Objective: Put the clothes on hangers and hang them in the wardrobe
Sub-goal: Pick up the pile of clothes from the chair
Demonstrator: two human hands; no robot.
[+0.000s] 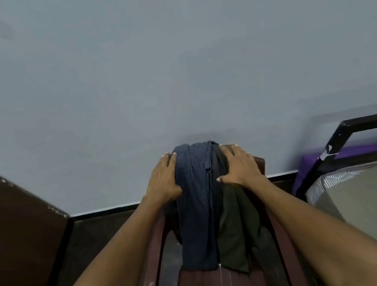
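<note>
A heap of clothes lies draped over the back of a dark red plastic chair (150, 266). On top is a navy pinstriped garment (194, 189), with a black piece beside it and a dark olive garment (236, 227) hanging lower right. My left hand (163, 181) lies against the left side of the heap, its fingers wrapped over the striped cloth. My right hand (240, 165) rests flat on the right side, fingers spread, thumb on the black cloth. No hanger is in view.
A plain grey-blue wall (172, 61) fills the upper view. A dark brown wooden panel (14, 223) stands at the left. At the right is a bed with a mattress (367, 192), a black metal frame (347, 132) and something purple behind it.
</note>
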